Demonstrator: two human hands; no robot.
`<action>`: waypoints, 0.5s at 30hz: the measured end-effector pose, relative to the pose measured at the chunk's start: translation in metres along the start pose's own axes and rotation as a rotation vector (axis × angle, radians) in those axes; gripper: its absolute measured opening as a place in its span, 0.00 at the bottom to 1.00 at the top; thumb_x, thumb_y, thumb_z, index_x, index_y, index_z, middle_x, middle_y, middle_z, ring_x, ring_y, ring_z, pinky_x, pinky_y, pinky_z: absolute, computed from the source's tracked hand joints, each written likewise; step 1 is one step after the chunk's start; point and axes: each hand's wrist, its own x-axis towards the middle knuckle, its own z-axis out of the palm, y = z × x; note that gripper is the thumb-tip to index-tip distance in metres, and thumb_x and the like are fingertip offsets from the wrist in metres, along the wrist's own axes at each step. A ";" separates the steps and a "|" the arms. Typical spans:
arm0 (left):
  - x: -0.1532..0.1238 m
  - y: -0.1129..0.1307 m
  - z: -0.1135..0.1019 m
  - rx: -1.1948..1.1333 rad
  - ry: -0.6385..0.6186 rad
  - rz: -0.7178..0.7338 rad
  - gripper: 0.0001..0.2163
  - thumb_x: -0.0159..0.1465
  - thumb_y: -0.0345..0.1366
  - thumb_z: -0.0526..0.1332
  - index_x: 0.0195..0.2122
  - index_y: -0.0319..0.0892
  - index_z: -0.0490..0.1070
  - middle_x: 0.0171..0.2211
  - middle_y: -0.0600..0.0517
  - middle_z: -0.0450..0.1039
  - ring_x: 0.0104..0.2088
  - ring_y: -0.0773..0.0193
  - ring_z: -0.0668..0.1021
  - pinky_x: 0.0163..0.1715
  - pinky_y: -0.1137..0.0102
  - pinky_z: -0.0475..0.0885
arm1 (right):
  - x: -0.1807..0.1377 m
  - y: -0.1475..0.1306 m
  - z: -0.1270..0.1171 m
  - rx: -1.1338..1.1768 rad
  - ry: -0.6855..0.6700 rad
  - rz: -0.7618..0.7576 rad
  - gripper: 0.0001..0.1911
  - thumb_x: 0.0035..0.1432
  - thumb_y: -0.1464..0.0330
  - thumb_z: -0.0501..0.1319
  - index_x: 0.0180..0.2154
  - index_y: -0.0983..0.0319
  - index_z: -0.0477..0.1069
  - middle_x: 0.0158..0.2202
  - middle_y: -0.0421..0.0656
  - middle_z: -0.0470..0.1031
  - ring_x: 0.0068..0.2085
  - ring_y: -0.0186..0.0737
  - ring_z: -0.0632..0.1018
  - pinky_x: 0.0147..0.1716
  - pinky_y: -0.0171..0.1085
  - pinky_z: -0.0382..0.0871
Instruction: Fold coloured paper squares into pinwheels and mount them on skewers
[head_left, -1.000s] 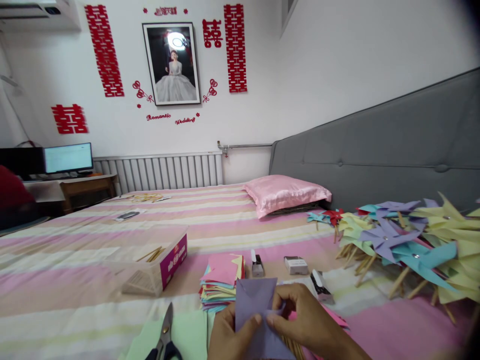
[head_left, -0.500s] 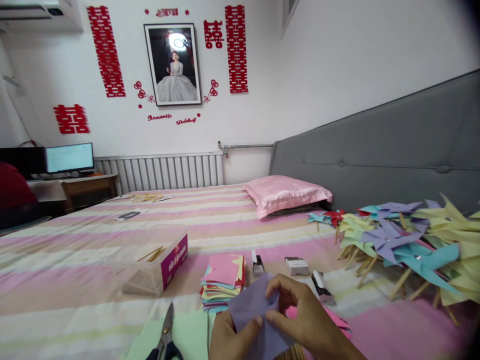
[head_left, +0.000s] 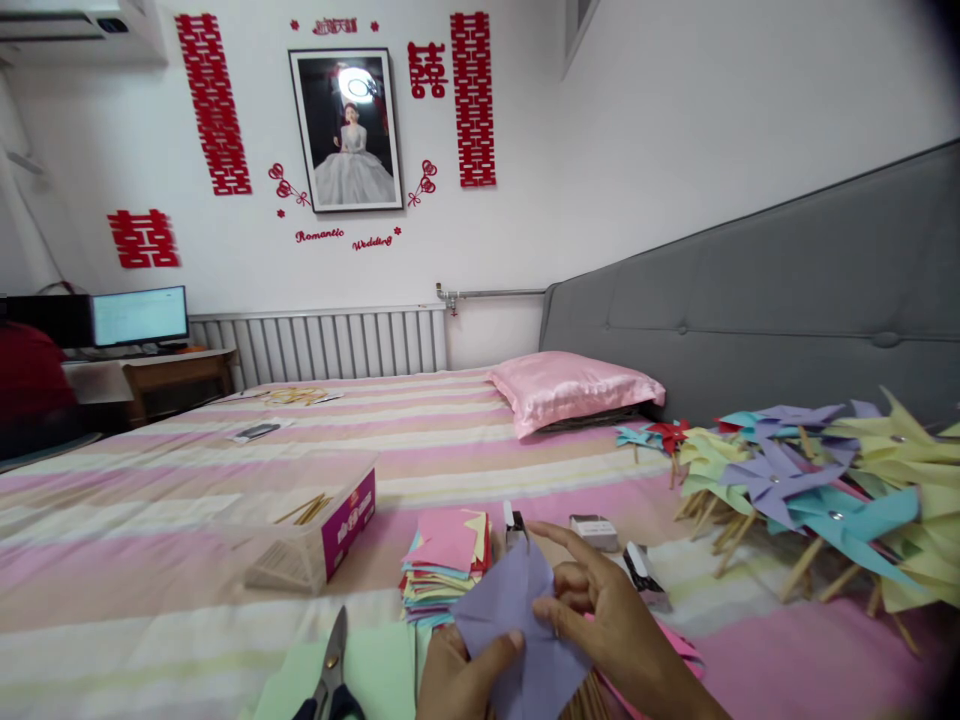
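Both my hands hold a purple paper square [head_left: 510, 615] at the bottom centre, above the striped bed [head_left: 187, 490]. My left hand [head_left: 461, 680] pinches its lower left edge with the thumb on top. The thumb and fingers of my right hand [head_left: 607, 625] press the paper's middle, while its index finger stretches out over the top corner. Just behind the paper lies a stack of coloured paper squares [head_left: 444, 565]. Wooden sticks [head_left: 581, 700] peek out under my right hand.
Scissors [head_left: 330, 670] lie on a green sheet [head_left: 375, 665] at the bottom left. A clear box of sticks [head_left: 315, 535] stands left of the stack. Staplers [head_left: 514, 525] and a small box [head_left: 594, 530] lie behind. A heap of finished pinwheels [head_left: 817, 490] fills the right. A pink pillow [head_left: 574, 385] rests by the grey headboard.
The purple paper has been turned from a flat upright sheet to a tilted, folded shape. My right index finger has stretched out over its top.
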 end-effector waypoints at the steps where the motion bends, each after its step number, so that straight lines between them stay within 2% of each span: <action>1: -0.001 0.001 0.001 -0.003 0.002 0.000 0.15 0.39 0.36 0.71 0.28 0.33 0.77 0.21 0.43 0.77 0.28 0.50 0.79 0.34 0.61 0.71 | 0.000 0.001 0.000 0.011 0.000 0.013 0.31 0.44 0.71 0.62 0.53 0.60 0.59 0.19 0.31 0.64 0.19 0.28 0.65 0.20 0.29 0.55; 4: -0.002 0.002 0.003 -0.031 0.003 0.007 0.16 0.39 0.36 0.72 0.28 0.33 0.76 0.21 0.43 0.77 0.29 0.49 0.79 0.34 0.60 0.71 | 0.002 0.001 -0.002 0.030 0.007 0.064 0.33 0.43 0.71 0.63 0.53 0.61 0.59 0.17 0.29 0.60 0.16 0.25 0.62 0.17 0.28 0.51; 7: -0.003 0.002 0.005 -0.040 0.001 0.004 0.16 0.38 0.36 0.72 0.27 0.32 0.76 0.22 0.42 0.77 0.29 0.49 0.79 0.35 0.60 0.71 | 0.002 0.000 -0.002 0.051 0.023 0.113 0.32 0.42 0.69 0.64 0.52 0.63 0.59 0.15 0.27 0.59 0.14 0.25 0.61 0.17 0.27 0.52; 15: -0.004 0.004 0.007 -0.032 0.058 -0.020 0.16 0.38 0.35 0.72 0.28 0.31 0.76 0.20 0.42 0.77 0.27 0.48 0.79 0.30 0.59 0.72 | 0.004 0.006 -0.002 0.030 0.043 0.061 0.31 0.47 0.55 0.62 0.50 0.64 0.61 0.15 0.33 0.68 0.16 0.31 0.68 0.18 0.31 0.60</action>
